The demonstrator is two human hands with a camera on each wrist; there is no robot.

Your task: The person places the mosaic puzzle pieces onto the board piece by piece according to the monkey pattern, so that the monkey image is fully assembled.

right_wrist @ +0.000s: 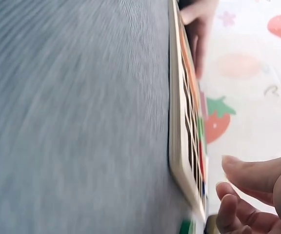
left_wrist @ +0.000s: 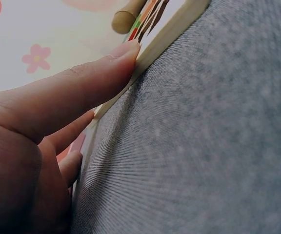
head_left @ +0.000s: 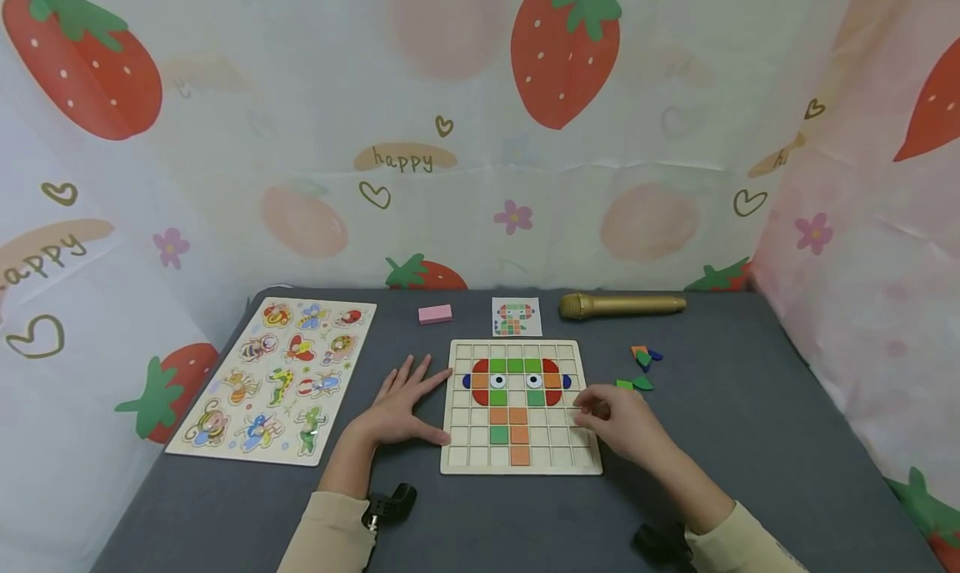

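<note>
Pieces (head_left: 642, 359), small and loose, lie on the table (head_left: 487, 523) to the right of the grid board (head_left: 558, 439); I judge any pick-up hinges on that. From the right hand (head_left: 622, 419) they sit forward and slightly to the right, near its knuckles, so it is much the nearer; the left hand (head_left: 401, 410) is across at the board's left edge. One darker green piece (head_left: 642, 384) lies just apart from the overlapping heap, its long axis roughly side to side.

On my feeds, the right hand's thumb and forefinger bend toward each other by the board's right edge; the right wrist view shows a gap between them with nothing in it, so I read it as released. The left grips nothing, fingers spread, thumb against the board's edge.

I can't see the cells under the right hand, nor count the overlapped heap. A lighter green piece (head_left: 624, 384) is partly hidden by its knuckles. Something green (right_wrist: 186, 227) is cropped low in the right wrist view, and the picture card (head_left: 516, 316) is too small to check.
</note>
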